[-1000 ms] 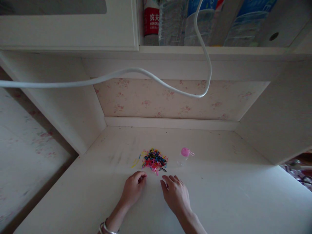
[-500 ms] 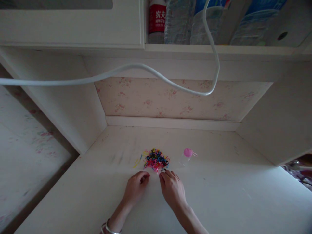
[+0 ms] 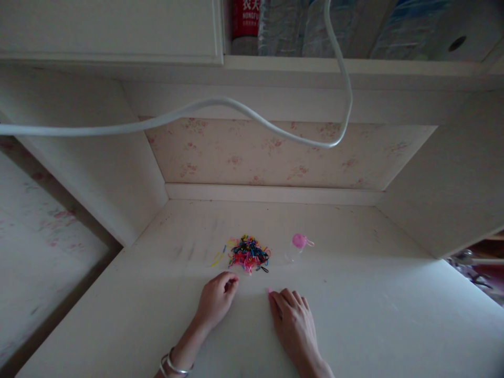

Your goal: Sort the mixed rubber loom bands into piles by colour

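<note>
A tangled heap of small coloured rubber bands (image 3: 249, 254) lies on the white surface, black, red, pink, yellow and blue among them. Between my right thumb and index finger a pink rubber band (image 3: 270, 291) sticks out; my right hand (image 3: 294, 317) is closed on it, low and to the right of the heap. Just below the heap's left side, my left hand (image 3: 217, 296) has its fingers curled into a pinch, and whatever it may hold is hidden. To the right of the heap is a small clear container with a pink lid (image 3: 299, 241) and loop.
A white cable (image 3: 220, 100) hangs across the upper view. Above, an open shelf (image 3: 354, 64) holds wrapped bottles and a red-labelled bottle (image 3: 246, 21). Side panels (image 3: 444, 173) and a flowered back wall (image 3: 255, 152) enclose the surface.
My right hand has drawn away from the heap, down and to the right, with a pink rubber band in its fingers. My left hand stays nearly in place. The view has shifted slightly.
</note>
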{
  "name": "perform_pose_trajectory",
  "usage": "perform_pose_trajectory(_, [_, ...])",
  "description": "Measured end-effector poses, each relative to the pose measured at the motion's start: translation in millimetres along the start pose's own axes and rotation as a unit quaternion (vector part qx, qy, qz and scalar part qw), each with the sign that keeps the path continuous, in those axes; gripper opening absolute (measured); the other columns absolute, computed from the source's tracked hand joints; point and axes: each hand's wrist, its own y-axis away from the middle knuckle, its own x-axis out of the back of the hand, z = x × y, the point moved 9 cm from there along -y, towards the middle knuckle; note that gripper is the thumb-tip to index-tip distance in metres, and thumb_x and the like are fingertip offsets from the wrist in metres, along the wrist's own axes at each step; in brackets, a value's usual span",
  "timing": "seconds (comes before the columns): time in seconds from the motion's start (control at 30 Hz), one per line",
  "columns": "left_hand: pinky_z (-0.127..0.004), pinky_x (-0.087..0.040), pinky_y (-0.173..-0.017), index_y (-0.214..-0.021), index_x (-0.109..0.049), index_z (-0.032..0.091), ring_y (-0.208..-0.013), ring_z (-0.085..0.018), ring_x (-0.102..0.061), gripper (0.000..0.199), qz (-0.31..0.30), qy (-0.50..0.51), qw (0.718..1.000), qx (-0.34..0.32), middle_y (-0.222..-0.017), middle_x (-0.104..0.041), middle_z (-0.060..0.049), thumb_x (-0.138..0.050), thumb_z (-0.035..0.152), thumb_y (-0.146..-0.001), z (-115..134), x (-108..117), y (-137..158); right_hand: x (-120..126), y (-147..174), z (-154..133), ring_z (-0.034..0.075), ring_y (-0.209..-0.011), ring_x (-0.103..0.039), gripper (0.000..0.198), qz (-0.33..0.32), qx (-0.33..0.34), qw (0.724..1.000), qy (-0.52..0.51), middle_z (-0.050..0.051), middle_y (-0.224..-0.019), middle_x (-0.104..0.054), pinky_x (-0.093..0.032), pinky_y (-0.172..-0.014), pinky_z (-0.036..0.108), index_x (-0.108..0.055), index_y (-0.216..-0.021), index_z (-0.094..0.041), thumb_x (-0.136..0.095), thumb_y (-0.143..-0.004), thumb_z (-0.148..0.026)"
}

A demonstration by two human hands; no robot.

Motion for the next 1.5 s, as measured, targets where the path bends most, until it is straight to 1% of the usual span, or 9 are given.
perform_pose_trajectory(0.27, [-0.022, -0.045, -0.07, -0.087, -0.063, 0.02, -0.074, -0.013, -0.061, 0.019, 0.022, 0.002, 1.0, -0.011, -0.086, -0.066, -0.003, -0.045, 0.027, -0.086, 8.0, 0.6, -3.9, 0.8, 5.2, 13.4, 0.017, -0.078, -0.054, 0.024, 0.038, -0.031, 0.993, -0.11, 0.004, -0.083, -0.062, -0.038, -0.074, 0.029, -0.067, -0.092, -0.024, -0.044, -0.093, -0.033])
perform_pose_trajectory(0.4, [-0.024, -0.046, -0.073, -0.094, -0.062, 0.02, -0.074, -0.013, -0.059, 0.021, 0.006, -0.018, 0.998, -0.058, -0.092, -0.065, -0.004, -0.042, 0.025, -0.089, 42.6, -6.9, -10.4, 10.4, 8.1, 41.7, 0.015, -0.071, -0.057, 0.033, 0.085, -0.108, 0.97, -0.202, 0.006, -0.083, -0.063, -0.043, -0.067, 0.024, -0.067, -0.086, -0.02, -0.04, -0.093, -0.039])
perform_pose_trajectory(0.5, [-0.026, -0.045, -0.08, -0.096, -0.062, 0.022, -0.084, -0.015, -0.058, 0.02, -0.018, -0.092, 0.99, -0.103, -0.094, -0.062, -0.004, -0.044, 0.023, -0.088, 71.4, -22.4, -17.5, 15.4, 9.2, 64.0, 0.013, -0.061, -0.055, 0.034, 0.104, -0.153, 0.957, -0.224, 0.005, -0.079, -0.064, -0.043, -0.06, 0.023, -0.067, -0.083, -0.019, -0.043, -0.09, -0.042])
perform_pose_trajectory(0.6, [-0.027, -0.044, -0.082, -0.1, -0.063, 0.023, -0.093, -0.016, -0.055, 0.02, -0.036, -0.188, 0.974, -0.124, -0.097, -0.059, -0.005, -0.048, 0.022, -0.087, 85.0, -39.8, -26.4, 15.3, 10.4, 78.3, 0.013, -0.061, -0.055, 0.035, 0.104, -0.173, 0.949, -0.241, 0.004, -0.077, -0.064, -0.044, -0.06, 0.022, -0.067, -0.081, -0.019, -0.045, -0.088, -0.044])
perform_pose_trajectory(0.7, [-0.028, -0.044, -0.079, -0.101, -0.064, 0.022, -0.094, -0.017, -0.053, 0.02, -0.047, -0.232, 0.963, -0.128, -0.097, -0.057, -0.006, -0.049, 0.021, -0.087, 86.1, -51.3, -34.9, 12.1, 11.7, 82.2, 0.014, -0.064, -0.057, 0.035, 0.093, -0.18, 0.944, -0.259, 0.005, -0.078, -0.065, -0.044, -0.06, 0.022, -0.068, -0.081, -0.019, -0.045, -0.088, -0.044])
perform_pose_trajectory(1.0, [-0.029, -0.045, -0.074, -0.085, -0.062, 0.015, -0.086, -0.018, -0.054, 0.02, -0.069, -0.244, 0.956, -0.146, -0.09, -0.055, -0.008, -0.043, 0.009, -0.088, 87.8, -70.7, -38.9, 11.0, 8.1, 77.8, 0.013, -0.064, -0.057, 0.033, 0.075, -0.177, 0.941, -0.278, 0.004, -0.077, -0.065, -0.043, -0.059, 0.022, -0.068, -0.08, -0.019, -0.045, -0.088, -0.042])
perform_pose_trajectory(1.1, [-0.029, -0.044, -0.077, -0.088, -0.061, 0.016, -0.084, -0.016, -0.053, 0.021, -0.068, -0.238, 0.956, -0.155, -0.092, -0.055, -0.007, -0.041, 0.011, -0.089, 93.7, -62.7, -30.4, 13.6, 8.5, 77.0, 0.013, -0.063, -0.057, 0.033, 0.076, -0.177, 0.942, -0.273, 0.004, -0.077, -0.065, -0.044, -0.059, 0.021, -0.068, -0.08, -0.019, -0.045, -0.087, -0.042])
perform_pose_trajectory(1.3, [-0.027, -0.043, -0.078, -0.09, -0.059, 0.02, -0.086, -0.016, -0.055, 0.02, -0.051, -0.184, 0.97, -0.147, -0.093, -0.057, -0.004, -0.04, 0.018, -0.092, 93.2, -26.7, -4.9, 11.4, 9.5, 72.3, 0.014, -0.064, -0.057, 0.034, 0.052, -0.176, 0.942, -0.282, 0.004, -0.078, -0.065, -0.044, -0.058, 0.022, -0.068, -0.081, -0.02, -0.045, -0.087, -0.044])
perform_pose_trajectory(1.5, [-0.024, -0.043, -0.074, -0.086, -0.06, 0.022, -0.084, -0.015, -0.057, 0.018, -0.07, -0.169, 0.977, -0.107, -0.09, -0.059, -0.002, -0.043, 0.018, -0.091, 67.4, -36.4, 19.7, 4.1, 9.7, 72.5, 0.013, -0.062, -0.056, 0.034, 0.035, -0.172, 0.946, -0.271, 0.002, -0.076, -0.064, -0.043, -0.059, 0.022, -0.068, -0.082, -0.021, -0.047, -0.087, -0.047])
